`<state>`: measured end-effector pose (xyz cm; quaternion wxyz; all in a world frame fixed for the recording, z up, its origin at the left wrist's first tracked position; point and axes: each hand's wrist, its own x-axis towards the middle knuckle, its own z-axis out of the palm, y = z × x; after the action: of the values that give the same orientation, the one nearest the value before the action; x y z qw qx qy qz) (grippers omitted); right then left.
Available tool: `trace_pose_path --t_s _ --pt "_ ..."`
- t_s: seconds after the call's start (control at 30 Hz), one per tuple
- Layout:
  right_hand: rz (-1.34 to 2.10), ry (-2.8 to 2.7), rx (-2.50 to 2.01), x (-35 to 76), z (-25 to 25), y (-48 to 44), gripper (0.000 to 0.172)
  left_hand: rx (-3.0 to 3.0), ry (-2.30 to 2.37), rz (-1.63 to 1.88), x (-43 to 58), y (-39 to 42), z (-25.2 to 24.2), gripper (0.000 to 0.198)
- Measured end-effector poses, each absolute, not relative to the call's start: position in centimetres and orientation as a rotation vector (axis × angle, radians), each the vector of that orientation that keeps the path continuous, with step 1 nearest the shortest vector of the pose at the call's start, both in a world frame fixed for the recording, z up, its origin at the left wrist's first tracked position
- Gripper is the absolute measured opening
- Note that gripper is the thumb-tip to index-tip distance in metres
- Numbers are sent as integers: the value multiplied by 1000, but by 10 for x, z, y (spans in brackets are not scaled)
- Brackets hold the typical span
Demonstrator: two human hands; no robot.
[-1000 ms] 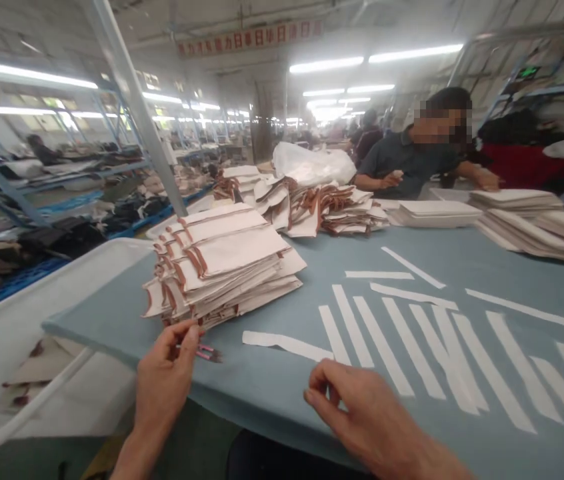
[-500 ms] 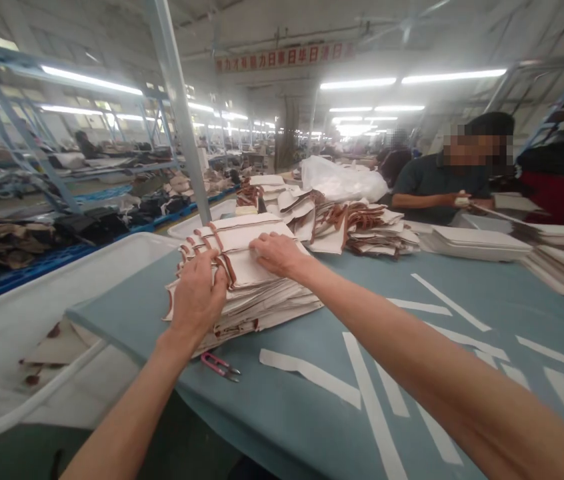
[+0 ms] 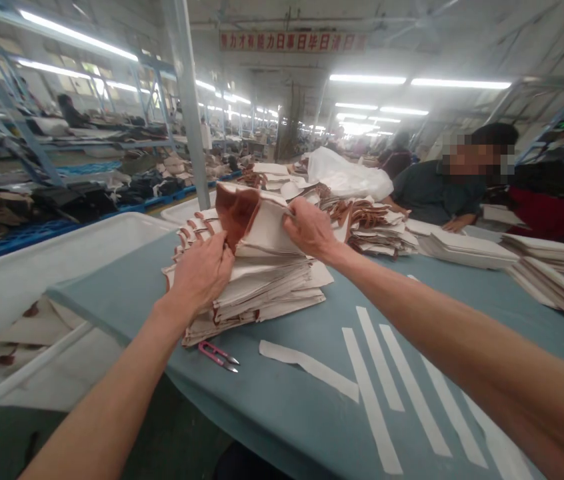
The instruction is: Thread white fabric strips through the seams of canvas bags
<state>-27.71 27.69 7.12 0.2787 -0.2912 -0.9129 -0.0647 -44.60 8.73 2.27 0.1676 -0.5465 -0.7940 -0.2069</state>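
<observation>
A stack of cream fabric pieces with brown trim (image 3: 272,293) lies near the table's left corner. Above it, a cream fabric piece with a brown patch (image 3: 267,223) is raised and tilted, its brown part facing me. My right hand (image 3: 309,227) is closed on this piece's right edge. At its lower left, my left hand (image 3: 207,263) is closed with fingertips on the brown part's edge. Just in front of the stack lie pink thread snips (image 3: 219,355), their blades pointing right.
Several white strips (image 3: 372,400) lie across the blue-green table (image 3: 282,420). Behind the stack are more trimmed pieces (image 3: 377,230) and a clear plastic bag (image 3: 347,175). A white bin (image 3: 127,230) stands at left. Across the table sits a co-worker (image 3: 442,190) beside cream stacks (image 3: 467,247).
The top fabric piece has come up off the stack and tilted. My right hand, earlier flat on top, now grips its edge farther right. The co-worker's hand has lowered to the table.
</observation>
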Motion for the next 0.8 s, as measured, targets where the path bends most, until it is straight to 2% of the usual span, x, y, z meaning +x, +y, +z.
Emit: trace_pose_path --t_s 0.17,0.27,0.3,0.47,0.63,0.8 --pt "-145 -2195 -840 -253 98 301 18 -1526 -2301 -536 -443 91 25 59" --pt "-133 -2090 -776 -242 113 310 13 -1503 -2291 -502 -434 91 23 86" --pt "-137 -2059 -795 -238 119 314 12 -1506 -2290 -483 -432 90 22 89" --pt "-150 -1830 -883 -204 168 328 20 -1536 -2361 -402 -427 84 19 51" --pt "-226 -1900 -719 -167 195 311 25 -1449 -2428 -550 -410 91 31 46" --pt "-269 -2233 -530 -152 164 257 21 -1394 -2553 -957 -401 94 42 35"
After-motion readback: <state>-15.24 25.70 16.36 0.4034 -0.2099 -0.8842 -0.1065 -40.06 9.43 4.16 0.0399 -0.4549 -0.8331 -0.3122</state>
